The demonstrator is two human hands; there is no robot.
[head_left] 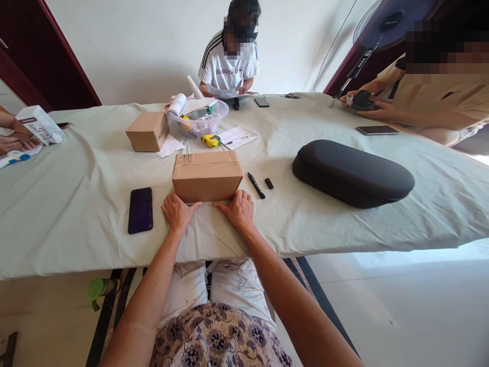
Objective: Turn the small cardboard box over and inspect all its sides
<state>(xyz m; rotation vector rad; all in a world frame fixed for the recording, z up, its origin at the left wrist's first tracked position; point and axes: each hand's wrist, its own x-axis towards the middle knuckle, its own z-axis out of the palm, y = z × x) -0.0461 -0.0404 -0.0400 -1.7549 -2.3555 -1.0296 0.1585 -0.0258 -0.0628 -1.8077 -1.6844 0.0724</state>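
Note:
A closed brown cardboard box (207,178) sits on the cloth in front of me, with some dark scribble on its top left. My left hand (177,211) grips its near left corner, the thumb stretched inward along the bottom edge. At the near right corner my right hand (239,209) mirrors this, thumb pointing left. The fingertips of both hands are partly hidden against the box sides. Just right of the box lie a black marker (256,185) and a short black cap (269,183). A dark phone (140,210) rests left of my left hand.
Behind the box are a second cardboard box (147,132), a tape measure (210,141), a paper slip (239,136) and a filled plastic basin (219,118). A long black case (353,173) lies to the right. Other people sit left, right and across the cloth-covered table (87,204).

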